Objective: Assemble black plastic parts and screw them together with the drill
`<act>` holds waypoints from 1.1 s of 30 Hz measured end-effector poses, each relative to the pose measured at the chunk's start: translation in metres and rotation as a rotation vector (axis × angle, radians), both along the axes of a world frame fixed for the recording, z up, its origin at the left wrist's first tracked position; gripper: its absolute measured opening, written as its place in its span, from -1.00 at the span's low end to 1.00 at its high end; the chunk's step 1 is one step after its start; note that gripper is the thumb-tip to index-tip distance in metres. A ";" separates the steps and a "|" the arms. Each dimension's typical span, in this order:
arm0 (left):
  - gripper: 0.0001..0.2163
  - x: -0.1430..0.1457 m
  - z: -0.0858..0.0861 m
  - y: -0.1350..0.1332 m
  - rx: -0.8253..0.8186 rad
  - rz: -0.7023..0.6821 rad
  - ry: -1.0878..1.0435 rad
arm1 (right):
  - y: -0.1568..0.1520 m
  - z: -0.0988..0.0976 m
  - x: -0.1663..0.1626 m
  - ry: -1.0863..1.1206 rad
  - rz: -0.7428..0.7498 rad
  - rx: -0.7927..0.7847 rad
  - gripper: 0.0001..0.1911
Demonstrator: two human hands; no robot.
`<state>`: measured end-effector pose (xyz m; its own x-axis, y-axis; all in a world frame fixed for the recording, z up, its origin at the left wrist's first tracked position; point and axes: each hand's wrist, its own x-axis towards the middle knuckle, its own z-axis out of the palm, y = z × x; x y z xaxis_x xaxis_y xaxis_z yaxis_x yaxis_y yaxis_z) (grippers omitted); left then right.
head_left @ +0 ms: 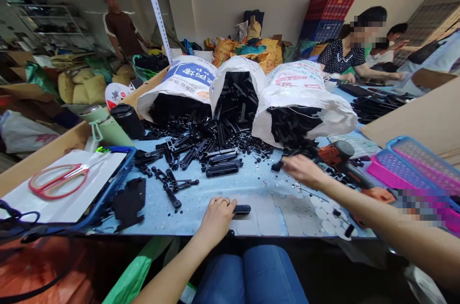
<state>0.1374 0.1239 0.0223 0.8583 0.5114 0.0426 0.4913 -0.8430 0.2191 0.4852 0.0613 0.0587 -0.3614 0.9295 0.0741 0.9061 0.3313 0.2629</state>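
My left hand (217,218) is closed around one end of a long black plastic part (242,209) near the table's front edge; its other end sticks out to the right. Farther right, my right hand (300,169) has its fingers closed on a small black piece (276,166) just above the tabletop; its exact kind does not show. Between and beyond the hands lie stacked long black parts (223,168) and a heap of small black pieces (257,143). An orange and black power tool (345,165) rests to the right of my right hand.
Three white woven sacks (190,76) spill black parts across the blue table (201,198). At left, red-handled scissors (59,182) lie on paper over a blue basket (118,174). Pink and blue baskets (413,165) stand right. Co-workers (345,55) sit beyond; another person (124,31) stands back left.
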 end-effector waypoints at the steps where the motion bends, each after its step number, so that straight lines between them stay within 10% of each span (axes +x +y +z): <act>1: -0.71 0.000 0.000 0.000 -0.020 0.003 -0.008 | -0.017 -0.011 -0.012 0.047 0.112 -0.075 -0.64; 4: -0.69 0.001 -0.003 0.001 -0.066 -0.014 -0.055 | -0.052 -0.031 -0.041 0.174 0.163 -0.142 -0.73; 9: -0.74 0.016 -0.011 -0.003 -0.036 -0.086 -0.096 | -0.027 -0.038 -0.089 0.262 -0.800 -0.036 -0.54; 12: -0.76 0.022 -0.012 -0.004 -0.003 -0.067 -0.086 | -0.002 -0.040 -0.113 0.308 -0.999 -0.182 -0.47; 15: -0.77 0.020 -0.011 -0.003 -0.043 -0.050 -0.078 | -0.007 -0.034 -0.115 0.362 -0.909 -0.211 -0.60; 21: -0.69 0.015 -0.001 0.002 -0.202 -0.093 -0.081 | -0.052 -0.014 -0.105 0.450 -0.121 -0.362 -0.64; 33: -0.34 0.018 -0.001 -0.008 -0.188 -0.078 -0.180 | -0.063 -0.012 -0.146 0.247 -0.203 -0.265 -0.63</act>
<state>0.1552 0.1157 0.0217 0.8824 0.4578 0.1087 0.3659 -0.8129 0.4530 0.3394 -0.0021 0.0468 -0.1705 0.9786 -0.1153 0.9851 0.1668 -0.0412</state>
